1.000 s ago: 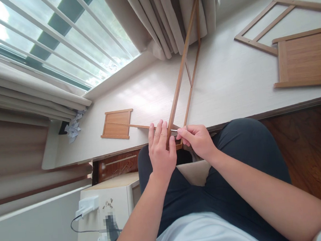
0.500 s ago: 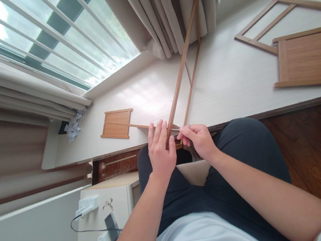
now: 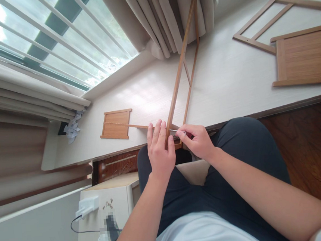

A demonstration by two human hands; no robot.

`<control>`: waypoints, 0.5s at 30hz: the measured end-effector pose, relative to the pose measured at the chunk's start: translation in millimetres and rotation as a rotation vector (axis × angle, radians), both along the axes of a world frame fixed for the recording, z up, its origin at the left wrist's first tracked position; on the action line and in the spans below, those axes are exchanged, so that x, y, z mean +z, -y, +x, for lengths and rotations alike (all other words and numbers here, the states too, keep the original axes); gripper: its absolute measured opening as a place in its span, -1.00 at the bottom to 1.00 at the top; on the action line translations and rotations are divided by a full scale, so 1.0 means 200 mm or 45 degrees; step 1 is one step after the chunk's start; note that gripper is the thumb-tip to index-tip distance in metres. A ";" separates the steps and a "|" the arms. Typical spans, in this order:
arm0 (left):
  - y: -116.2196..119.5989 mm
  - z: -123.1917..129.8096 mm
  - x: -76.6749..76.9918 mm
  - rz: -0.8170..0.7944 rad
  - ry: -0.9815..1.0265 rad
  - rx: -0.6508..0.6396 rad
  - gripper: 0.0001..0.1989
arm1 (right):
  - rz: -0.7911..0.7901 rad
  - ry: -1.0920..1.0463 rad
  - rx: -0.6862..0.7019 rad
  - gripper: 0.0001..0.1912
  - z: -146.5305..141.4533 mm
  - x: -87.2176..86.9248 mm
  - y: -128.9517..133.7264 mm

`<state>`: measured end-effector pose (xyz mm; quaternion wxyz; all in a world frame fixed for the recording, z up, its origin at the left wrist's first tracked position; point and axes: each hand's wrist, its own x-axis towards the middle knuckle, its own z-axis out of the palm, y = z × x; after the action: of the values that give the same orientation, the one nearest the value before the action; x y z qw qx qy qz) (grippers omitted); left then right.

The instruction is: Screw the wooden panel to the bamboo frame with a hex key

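Left hand (image 3: 161, 154), 4 fingers extended, braces wooden frame (image 3: 176, 87) at white ledge (image 3: 229, 77); right hand (image 3: 197, 141) pinches metal tool (image 3: 173, 130), possibly hex key. Frame looks light, stiff; best held near joint.

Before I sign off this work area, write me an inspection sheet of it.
Surface: pale worktop, bare in its middle.
Work pieces: tall wooden frame stands between the hands and the curtain; small panel lies to the left; large panel and flat frame lie to the right, overlapping.
Clutter: crumpled paper in the left corner; small bits on the cabinet.
Hands: left hand against the tall wooden frame, fingers extended; right hand grips a thin metal tool.
Cables: dark cable at the white plug.
Surroundings: barred window behind; spills, nothing seen.
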<state>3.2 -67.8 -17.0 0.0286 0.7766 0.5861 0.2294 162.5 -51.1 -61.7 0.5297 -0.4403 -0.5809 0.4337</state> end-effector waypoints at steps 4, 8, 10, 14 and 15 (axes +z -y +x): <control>0.00 0.00 0.00 0.001 -0.005 -0.001 -0.51 | 0.030 0.049 -0.014 -0.70 0.00 -0.01 0.00; 0.00 0.00 0.00 -0.004 0.005 -0.003 -0.50 | 0.098 0.129 -0.034 -0.70 0.00 -0.02 0.01; 0.00 0.00 0.00 -0.003 0.008 -0.005 -0.50 | 0.155 0.187 -0.037 -0.71 0.00 -0.02 0.01; 0.00 0.00 0.00 -0.002 0.007 -0.010 -0.51 | 0.260 0.264 -0.034 -0.73 0.00 -0.03 0.01; 0.00 0.00 0.00 -0.003 0.005 -0.009 -0.51 | 0.272 0.281 -0.032 -0.73 0.00 -0.03 0.01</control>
<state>2.5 -67.6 -17.1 0.0314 0.7782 0.5836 0.2300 163.3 -52.5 -67.0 0.5117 -0.4337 -0.6730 0.3117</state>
